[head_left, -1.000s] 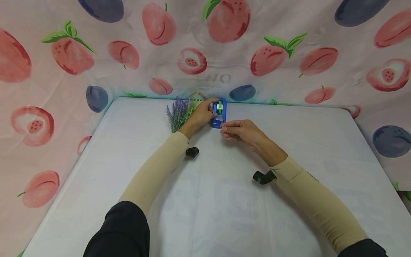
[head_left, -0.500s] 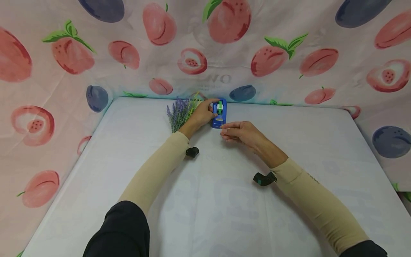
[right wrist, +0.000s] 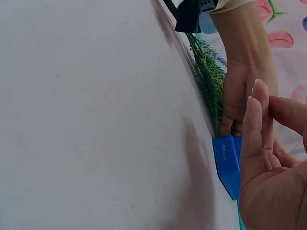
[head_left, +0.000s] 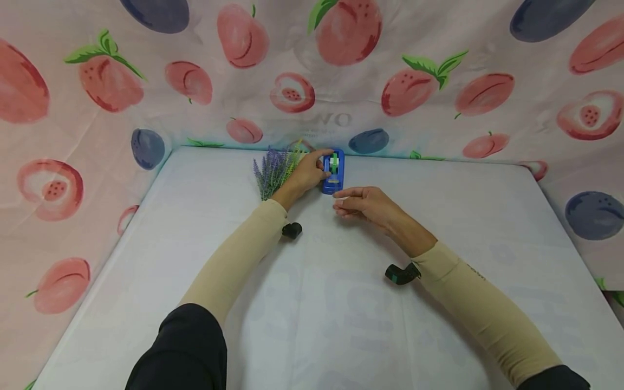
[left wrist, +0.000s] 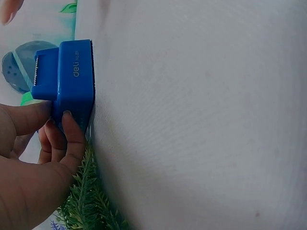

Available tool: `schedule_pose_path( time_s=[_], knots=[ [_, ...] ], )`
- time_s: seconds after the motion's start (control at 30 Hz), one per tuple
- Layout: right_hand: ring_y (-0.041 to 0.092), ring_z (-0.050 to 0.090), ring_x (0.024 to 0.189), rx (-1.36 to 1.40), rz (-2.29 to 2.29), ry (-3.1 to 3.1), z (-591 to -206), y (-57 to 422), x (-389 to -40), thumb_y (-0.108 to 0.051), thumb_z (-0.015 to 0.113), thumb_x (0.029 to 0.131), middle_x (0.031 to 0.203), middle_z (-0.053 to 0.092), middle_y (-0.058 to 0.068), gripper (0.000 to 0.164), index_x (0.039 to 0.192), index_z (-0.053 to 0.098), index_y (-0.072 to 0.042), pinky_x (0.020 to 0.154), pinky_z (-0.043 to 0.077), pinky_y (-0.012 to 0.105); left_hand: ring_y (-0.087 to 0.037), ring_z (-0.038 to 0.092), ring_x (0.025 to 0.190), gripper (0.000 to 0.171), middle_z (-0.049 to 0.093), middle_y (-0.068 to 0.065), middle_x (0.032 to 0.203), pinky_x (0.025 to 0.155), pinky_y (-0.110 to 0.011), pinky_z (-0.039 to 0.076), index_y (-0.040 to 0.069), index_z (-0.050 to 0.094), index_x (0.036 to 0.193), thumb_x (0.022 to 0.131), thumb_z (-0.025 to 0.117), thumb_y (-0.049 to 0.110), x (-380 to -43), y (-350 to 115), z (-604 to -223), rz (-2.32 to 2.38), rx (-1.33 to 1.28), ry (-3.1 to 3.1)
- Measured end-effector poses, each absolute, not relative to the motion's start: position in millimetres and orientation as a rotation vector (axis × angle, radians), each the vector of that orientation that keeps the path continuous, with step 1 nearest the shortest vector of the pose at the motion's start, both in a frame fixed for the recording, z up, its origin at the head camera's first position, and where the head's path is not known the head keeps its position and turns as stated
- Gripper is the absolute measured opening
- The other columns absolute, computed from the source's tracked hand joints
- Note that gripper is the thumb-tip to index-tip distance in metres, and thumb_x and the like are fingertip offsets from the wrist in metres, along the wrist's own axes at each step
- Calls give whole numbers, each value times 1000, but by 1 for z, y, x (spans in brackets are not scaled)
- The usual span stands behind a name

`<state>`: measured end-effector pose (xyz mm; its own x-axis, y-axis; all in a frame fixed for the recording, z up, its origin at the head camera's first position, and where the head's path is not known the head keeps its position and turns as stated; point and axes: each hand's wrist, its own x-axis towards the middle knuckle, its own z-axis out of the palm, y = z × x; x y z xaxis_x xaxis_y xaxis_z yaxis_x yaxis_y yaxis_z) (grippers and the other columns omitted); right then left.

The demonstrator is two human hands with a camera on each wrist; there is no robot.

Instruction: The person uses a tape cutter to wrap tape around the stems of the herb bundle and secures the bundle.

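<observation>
A blue tape dispenser with a green-cored tape roll stands near the table's back edge. My left hand grips its side, thumb near the roll and fingers along the body, as the left wrist view shows. In that view a faint pale strip of clear tape runs from the toothed cutter towards my right fingertips. Just in front of the dispenser, my right hand has thumb and index finger brought together on the tape's end, which is hardly visible. Artificial lavender lies left of my left hand, partly behind it.
The white-covered table reaches from the front to a fruit-printed cloth hanging behind and at the sides. Green sprigs lie beside the left hand. A black wrist camera sticks out below the right wrist.
My right hand has shifted very slightly towards the front, away from the dispenser. The left hand and the dispenser have stayed in place.
</observation>
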<state>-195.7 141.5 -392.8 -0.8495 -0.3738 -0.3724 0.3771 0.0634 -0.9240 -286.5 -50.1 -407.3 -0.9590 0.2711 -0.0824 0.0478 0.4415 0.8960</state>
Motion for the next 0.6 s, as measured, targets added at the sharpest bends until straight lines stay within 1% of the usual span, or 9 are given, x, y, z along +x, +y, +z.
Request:
schedule_pose_path(
  time_s=[0.13,0.23,0.43,0.6],
  knots=[
    [9,74,85,13,-1834,1818,-395,141,-192,-8,64,99,101,77,4,42,139,57,6,81,59,25,-19,44,74,62,49,-7,88,66,-31,41,19,49,152,96,67,-1,-287,-50,-408,1529,278,2474],
    [9,74,86,9,-1829,1821,-396,140,-189,-7,63,100,101,77,4,43,140,55,7,83,59,26,-18,44,74,62,49,-7,88,66,-31,41,19,49,152,96,67,-1,-288,-50,-408,1525,280,2481],
    [8,74,84,17,-1848,1815,-399,139,-184,-5,61,100,99,77,3,40,139,57,7,83,59,27,-18,45,75,62,49,-7,88,67,-31,43,19,50,151,95,67,-2,-288,-50,-408,1532,264,2473],
    [8,73,84,32,-1847,1818,-401,138,-181,-5,62,100,99,77,3,39,137,58,6,81,59,26,-19,47,77,63,48,-7,89,69,-32,45,19,49,152,96,66,-2,-287,-50,-407,1550,248,2447]
  ],
)
